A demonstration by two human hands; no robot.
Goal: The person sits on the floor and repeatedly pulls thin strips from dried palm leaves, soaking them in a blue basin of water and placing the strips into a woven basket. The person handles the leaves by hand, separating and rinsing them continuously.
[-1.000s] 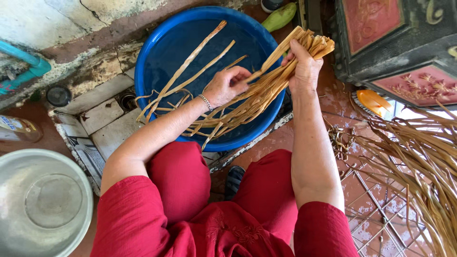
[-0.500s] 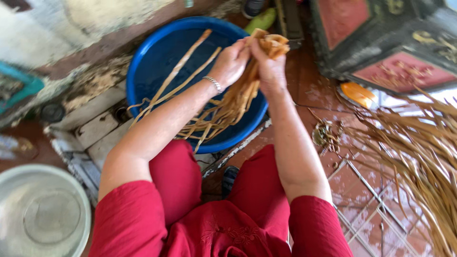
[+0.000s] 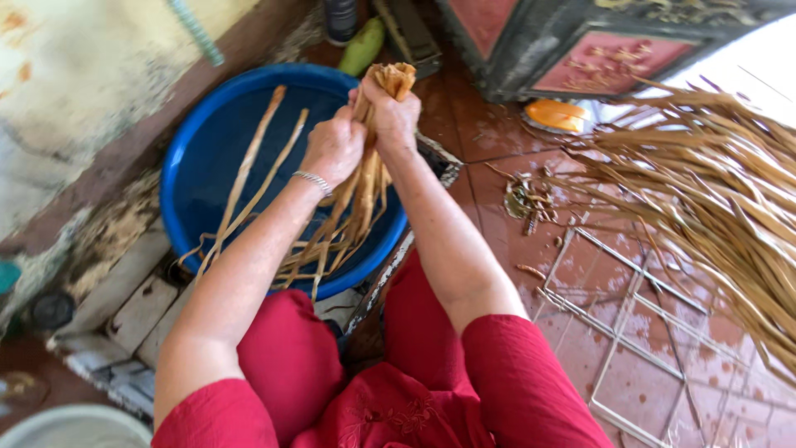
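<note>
Strips of dried plant stuff, tan and long, are bunched up in both my hands at the top middle of the frame. I am holding this bundle of strips (image 3: 365, 187) over the blue tub (image 3: 207, 158). My left hand (image 3: 333, 151) is wrapping round the middle of it, fingers clamped tight on it. My right hand (image 3: 388, 112) is squeezing just under the folded top end, fingers shut on it too. The loose ends are hanging down into the tub.

I think the strips are light and bendy, maybe wet and a bit slippery, and thin ones could tear. Holding them near the folded top seems best.

I am counting one tub, one bundle, and two loose strips (image 3: 249, 174) leaning on its left side. One big pile of strips (image 3: 713, 191) is lying on the red floor (image 3: 647, 348) at the right.
</note>
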